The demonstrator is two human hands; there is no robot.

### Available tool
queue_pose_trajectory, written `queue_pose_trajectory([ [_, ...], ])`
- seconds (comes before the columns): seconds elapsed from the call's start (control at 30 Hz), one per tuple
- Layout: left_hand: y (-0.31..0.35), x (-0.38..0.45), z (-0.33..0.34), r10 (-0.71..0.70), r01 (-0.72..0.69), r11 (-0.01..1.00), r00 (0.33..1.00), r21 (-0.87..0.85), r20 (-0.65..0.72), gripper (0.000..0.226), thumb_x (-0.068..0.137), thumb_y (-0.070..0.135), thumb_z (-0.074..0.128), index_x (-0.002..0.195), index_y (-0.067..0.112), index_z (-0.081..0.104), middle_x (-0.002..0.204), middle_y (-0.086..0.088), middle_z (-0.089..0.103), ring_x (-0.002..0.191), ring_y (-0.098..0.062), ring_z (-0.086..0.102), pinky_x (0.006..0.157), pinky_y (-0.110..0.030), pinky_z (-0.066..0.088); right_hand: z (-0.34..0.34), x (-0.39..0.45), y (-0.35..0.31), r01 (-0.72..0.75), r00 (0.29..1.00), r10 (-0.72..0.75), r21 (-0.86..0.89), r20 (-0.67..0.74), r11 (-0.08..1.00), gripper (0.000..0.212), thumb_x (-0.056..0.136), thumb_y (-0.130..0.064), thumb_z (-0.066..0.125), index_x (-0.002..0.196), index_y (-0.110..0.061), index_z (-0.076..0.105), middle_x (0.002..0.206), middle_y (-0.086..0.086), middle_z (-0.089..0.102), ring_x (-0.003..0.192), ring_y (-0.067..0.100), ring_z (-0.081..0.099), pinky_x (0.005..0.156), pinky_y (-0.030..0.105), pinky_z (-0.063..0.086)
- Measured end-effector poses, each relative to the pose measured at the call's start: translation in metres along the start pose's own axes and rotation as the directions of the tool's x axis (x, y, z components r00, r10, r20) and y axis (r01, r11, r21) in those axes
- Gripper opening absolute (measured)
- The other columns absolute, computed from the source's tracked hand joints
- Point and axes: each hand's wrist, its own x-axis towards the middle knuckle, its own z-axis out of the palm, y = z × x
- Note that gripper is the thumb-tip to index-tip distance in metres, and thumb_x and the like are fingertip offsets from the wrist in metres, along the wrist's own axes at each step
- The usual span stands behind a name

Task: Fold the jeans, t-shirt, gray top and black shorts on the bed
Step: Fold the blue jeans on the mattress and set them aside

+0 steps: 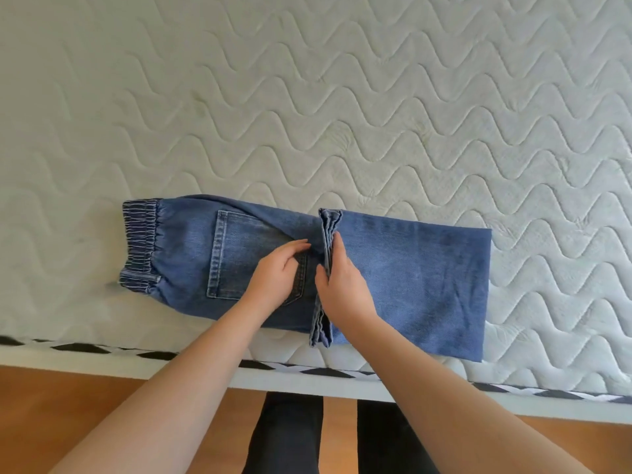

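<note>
We have the jeans [393, 275] lying across the lower middle of the frame, along the near edge of the bed [342, 114], with the elastic waistband [140, 244] at the left and a fold at the right. The legs are doubled over, so the hems [327, 254] lie in a stacked ridge near the middle, just right of the back pocket [232, 258].

Our left hand [275, 273] rests on the pocket with its fingers bent, their tips pressing the denim beside the ridge. Our right hand [343, 285] lies along the hems, thumb under the edge and fingers over it, so it seems to pinch them lightly; how firm the hold is we cannot tell.

We judge the step to be squaring this first fold. To do it well, we should line the hem edges up with one another, keep the left hand down as an anchor, and smooth the upper layer toward the right. The lower end of the hems sits close to the mattress edge, so we should avoid dragging the bundle toward us.

The t-shirt, gray top and black shorts are not in view.
</note>
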Motion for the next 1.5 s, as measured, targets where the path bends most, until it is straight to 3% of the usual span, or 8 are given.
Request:
queue_pose_trajectory([
  [0.13,0.005,0.004,0.002,-0.178,0.162,0.955,0.983,-0.247,-0.047,0.033,0.105,0.018,0.039,0.124,0.023,0.065,0.122,0.008,0.067,0.116,-0.005,0.059,0.107,-0.031,0.044,0.01,0.002,0.005,0.041,0.989,-0.045,0.025,0.142,0.999,0.058,0.104,-0.039,0.036,0.156,-0.026,0.015,0.14,0.002,0.043,0.109,0.021,0.056,0.084,0.038,0.048],
  [0.2,0.008,0.007,0.007,-0.232,0.205,0.943,0.969,-0.263,-0.079,0.026,0.104,0.029,0.044,0.121,0.026,0.063,0.117,0.009,0.067,0.112,-0.008,0.061,0.096,-0.023,0.047,0.009,0.001,0.012,0.077,0.987,-0.079,0.02,0.137,0.997,0.051,0.104,-0.034,0.034,0.154,-0.025,0.023,0.14,0.001,0.044,0.112,0.019,0.054,0.087,0.038,0.048],
  [0.3,0.017,0.01,0.018,-0.277,0.26,0.958,0.946,-0.121,-0.166,0.027,0.096,0.042,0.059,0.112,0.02,0.062,0.096,0.012,0.064,0.101,-0.012,0.064,0.074,-0.012,0.043,0.002,-0.001,0.028,0.149,0.985,-0.141,-0.077,0.101,0.986,0.048,0.105,-0.028,0.034,0.152,-0.022,0.03,0.142,0.002,0.044,0.123,0.024,0.047,0.093,0.039,0.045],
  [0.43,0.029,0.01,0.031,-0.301,0.316,0.948,0.929,0.037,-0.214,0.051,0.08,0.054,0.074,0.107,0.012,0.061,0.095,-0.001,0.069,0.091,-0.021,0.065,0.083,-0.037,0.052,-0.013,0.003,0.051,0.178,0.984,-0.176,-0.168,0.024,0.97,0.049,0.103,-0.016,0.037,0.151,-0.015,0.033,0.146,0.006,0.043,0.127,0.029,0.043,0.101,0.041,0.038],
  [0.63,0.017,-0.02,0.048,-0.386,0.397,0.892,0.918,0.216,-0.092,0.047,0.073,0.046,0.082,0.101,0.016,0.059,0.097,-0.001,0.07,0.094,-0.026,0.065,0.08,-0.042,0.054,-0.033,0.018,0.067,0.247,0.967,-0.254,-0.256,0.006,0.935,0.054,0.101,-0.012,0.036,0.154,-0.018,0.026,0.159,0.0,0.028,0.147,0.021,0.021,0.117,0.037,0.019],
  [1.0,0.0,-0.044,0.052,-0.334,0.346,0.938,0.908,0.001,-0.254,0.021,0.085,0.024,0.076,0.098,0.022,0.059,0.081,0.015,0.061,0.072,-0.004,0.057,0.056,-0.008,0.035,-0.005,0.053,0.06,0.452,0.886,-0.421,-0.564,0.194,0.691,0.062,0.104,-0.039,0.03,0.158,-0.022,0.002,0.165,-0.003,-0.001,0.152,0.019,-0.003,0.122,0.039,-0.002],
  [1.17,0.0,-0.048,0.055,-0.312,0.367,0.927,0.871,0.079,-0.379,0.032,0.082,0.026,0.079,0.102,0.013,0.058,0.097,-0.002,0.056,0.083,-0.021,0.057,0.073,-0.035,0.048,-0.002,0.06,0.063,0.44,0.888,-0.423,-0.599,0.18,0.669,0.063,0.105,-0.042,0.03,0.157,-0.024,0.002,0.165,-0.002,0.001,0.152,0.02,-0.001,0.122,0.04,0.0],
  [1.5,-0.024,-0.057,-0.007,-0.068,0.183,0.965,0.869,0.19,-0.491,0.012,0.096,0.023,0.059,0.102,0.013,0.063,0.092,-0.001,0.059,0.085,-0.022,0.058,0.074,-0.043,0.051,0.013,0.049,0.036,0.481,0.863,-0.465,-0.6,0.198,0.639,0.103,0.087,-0.065,0.053,0.157,-0.014,-0.004,0.164,0.001,-0.011,0.152,0.021,-0.007,0.122,0.038,-0.001],
])
